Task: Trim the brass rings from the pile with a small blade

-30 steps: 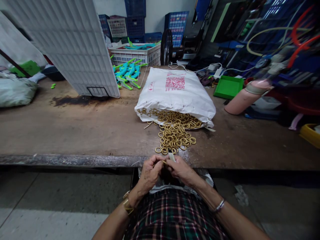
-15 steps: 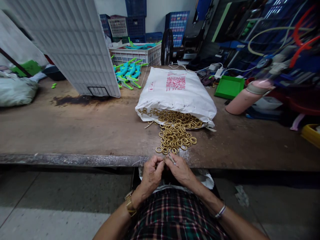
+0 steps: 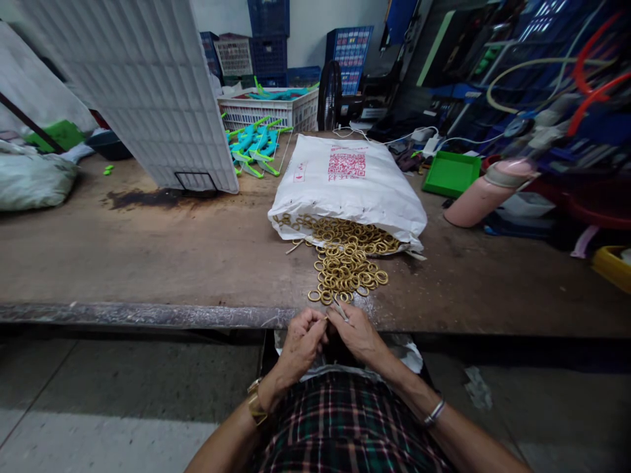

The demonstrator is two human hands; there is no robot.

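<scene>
Gold-coloured rings (image 3: 345, 269) spill in a loose heap from the mouth of a white sack (image 3: 340, 190) onto the table. Just in front of the heap, at the table's edge, both hands meet at the fingertips. My left hand (image 3: 302, 341) is closed in a pinch; a small gold-coloured bit shows at its fingertips, seemingly part of a ring mostly hidden by the fingers. My right hand (image 3: 359, 336) is closed round a thin, pointed metal tool (image 3: 340, 311), whose tip sticks out past the index finger toward the rings. The tool's exact kind is unclear.
The wooden table (image 3: 148, 263) carries a white ribbed panel (image 3: 162, 98) at left and teal-and-green plastic parts (image 3: 256, 144) behind. To the right are a green tray (image 3: 452, 173) and a pink bottle (image 3: 486, 197). A fan (image 3: 331, 95) stands at the back.
The fingers have shifted slightly at the pinch, and a gold-coloured bit now shows between the hands. The tool has tilted a little. Sack and ring heap look unchanged.
</scene>
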